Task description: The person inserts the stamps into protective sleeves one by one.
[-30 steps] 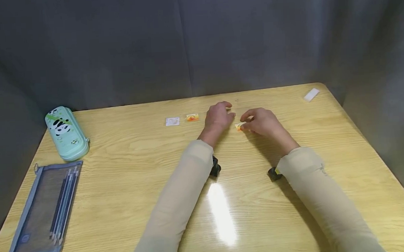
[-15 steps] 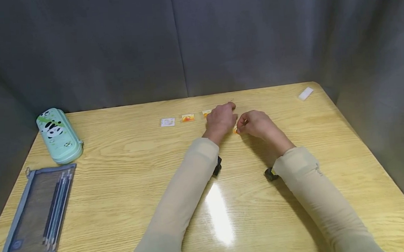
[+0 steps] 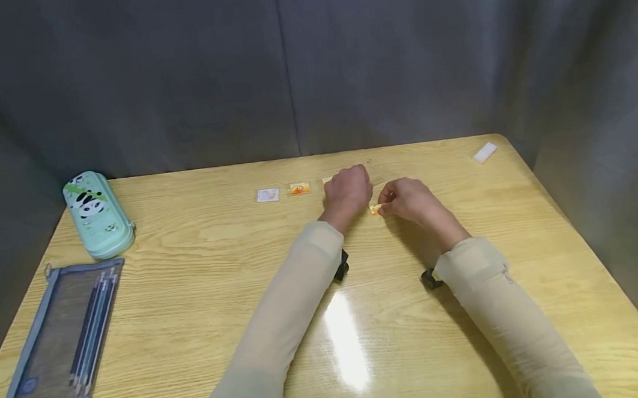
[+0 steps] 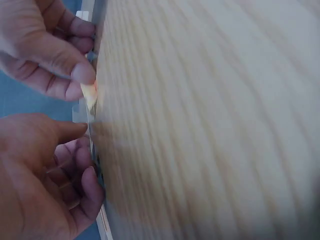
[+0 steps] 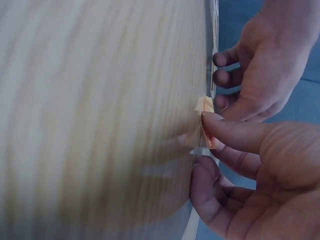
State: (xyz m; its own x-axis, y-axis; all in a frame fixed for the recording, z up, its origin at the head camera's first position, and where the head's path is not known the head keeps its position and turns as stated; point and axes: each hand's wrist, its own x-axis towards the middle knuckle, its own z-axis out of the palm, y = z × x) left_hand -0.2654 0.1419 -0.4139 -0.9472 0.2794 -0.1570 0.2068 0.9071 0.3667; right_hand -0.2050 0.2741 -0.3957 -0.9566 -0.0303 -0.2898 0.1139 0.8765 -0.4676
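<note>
In the head view my right hand (image 3: pixel 412 200) pinches a small yellow-and-orange printed piece, like a stamp (image 3: pixel 375 209), between thumb and fingertips. The right wrist view shows that stamp-like piece (image 5: pixel 208 131) tilted up from the tabletop, clear film at its lower end. My left hand (image 3: pixel 347 190) is just left of it, back of the hand up and fingertips hidden from above. In the left wrist view its thumb tip (image 4: pixel 82 129) reaches the piece's near end and the other fingers are curled; I cannot tell whether they grip any clear film.
Left of my hands lie a white printed piece (image 3: pixel 267 195), a yellow-orange one (image 3: pixel 299 188) and another (image 3: pixel 326 180) partly behind my left hand. A white strip (image 3: pixel 484 152) lies far right. A panda pencil case (image 3: pixel 99 215) and mesh pouch with pencils (image 3: pixel 61 339) line the left.
My left hand has shifted slightly right, baring part of a yellow piece beside it, and its fingers have bent downward. My right hand still pinches the stamp-like piece. The head view has shifted a little.
</note>
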